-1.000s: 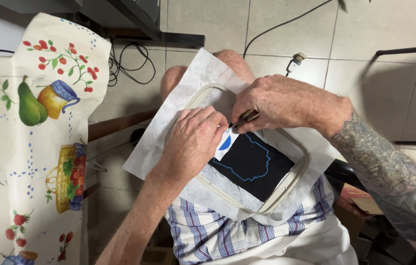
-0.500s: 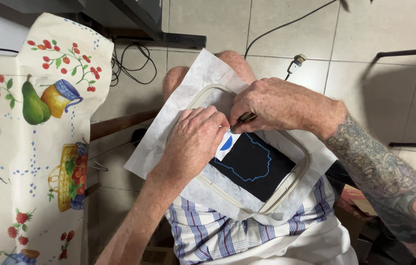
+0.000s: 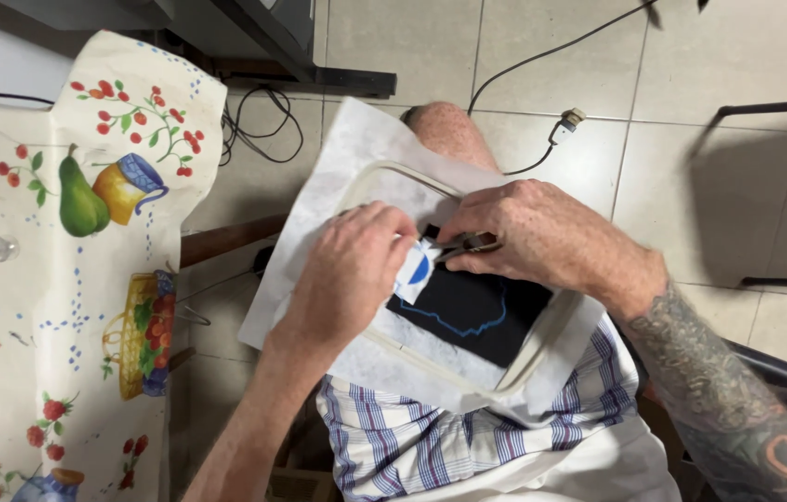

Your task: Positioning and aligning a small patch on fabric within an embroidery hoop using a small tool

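Observation:
A rounded white embroidery hoop (image 3: 531, 363) rests on my lap, clamped over a sheet of white backing fabric (image 3: 342, 158). Inside it lies a black patch (image 3: 477, 311) with a blue stitched outline. My left hand (image 3: 347, 274) pinches a small white piece with a blue half-circle (image 3: 415, 270) at the patch's upper left corner. My right hand (image 3: 528, 232) holds small dark scissors (image 3: 468, 245), their tips right against that piece. The blades are partly hidden by my fingers.
A table with a fruit-printed cloth (image 3: 78, 279) stands on my left. Cables (image 3: 263, 130) and a plug (image 3: 568, 121) lie on the tiled floor ahead. A dark chair frame (image 3: 784, 112) is at right. My checked shorts (image 3: 431, 446) show under the hoop.
My view has shifted slightly. Both hands stay at the patch's corner, with the scissors working small moves against the white and blue piece.

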